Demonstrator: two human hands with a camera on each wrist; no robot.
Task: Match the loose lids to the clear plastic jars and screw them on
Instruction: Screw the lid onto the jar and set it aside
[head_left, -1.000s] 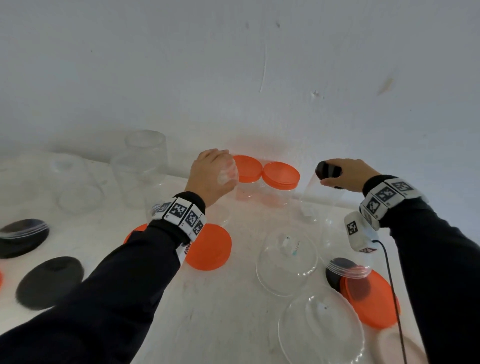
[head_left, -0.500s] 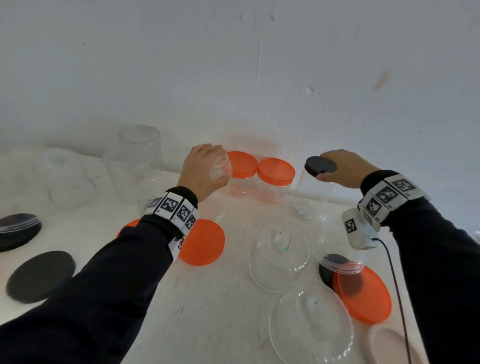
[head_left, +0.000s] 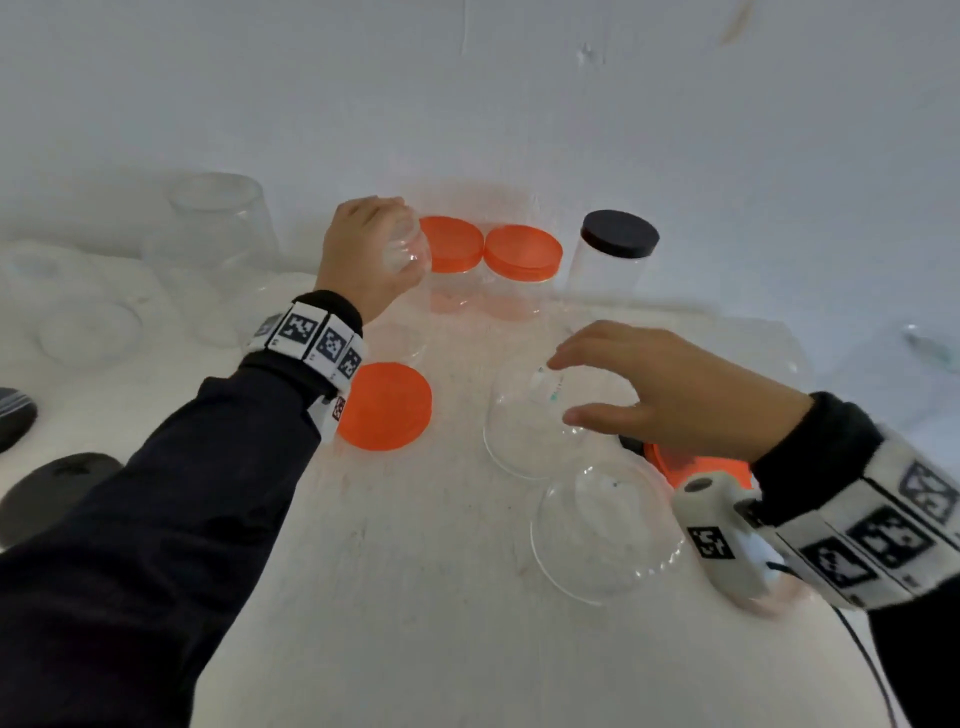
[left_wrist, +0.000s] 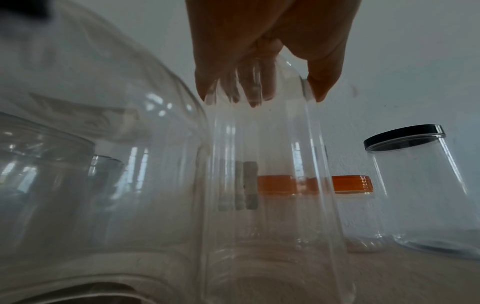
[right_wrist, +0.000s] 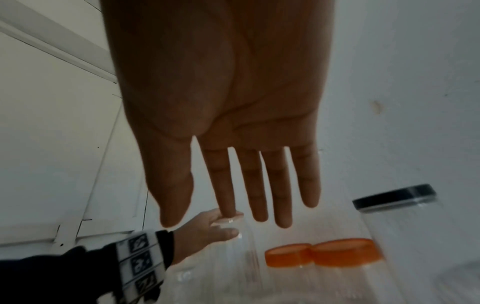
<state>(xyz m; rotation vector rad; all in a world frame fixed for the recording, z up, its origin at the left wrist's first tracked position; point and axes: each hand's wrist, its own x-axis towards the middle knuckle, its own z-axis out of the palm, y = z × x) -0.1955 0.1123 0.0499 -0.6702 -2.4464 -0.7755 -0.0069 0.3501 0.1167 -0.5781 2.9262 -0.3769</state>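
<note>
Left hand (head_left: 366, 254): fingers and thumb curled over the open mouth of a tall clear lidless plastic jar (left_wrist: 270, 185), gripping its rim from above; the jar stands upright on the white tabletop (head_left: 415, 571), at the back.
Right hand (head_left: 670, 395): palm down, fingers straight and spread, holding nothing; it hovers over a wide clear open jar (head_left: 524, 421) near the middle of the tabletop. Contact with that jar cannot be told.
Capped jars: just right of the left hand, two clear jars with orange screw lids (head_left: 522, 252) stand side by side, touching or nearly so, against the white wall (head_left: 519, 104).
Black-lidded jar: a clear round jar with a black lid (head_left: 618, 234) stands upright right of the orange pair, apart from both hands.
Loose orange lid: a flat round orange lid (head_left: 387, 405) lies on the tabletop beside the left wrist.
Second orange lid: another orange lid (head_left: 675, 462) lies partly hidden under the right wrist.
Near jar: a second wide clear open jar (head_left: 602, 535) stands closer to the person than the one under the right hand.
Left side: more clear lidless jars (head_left: 218, 228) stand at the back left; flat black lids (head_left: 52, 493) lie at the left edge of the head view.
</note>
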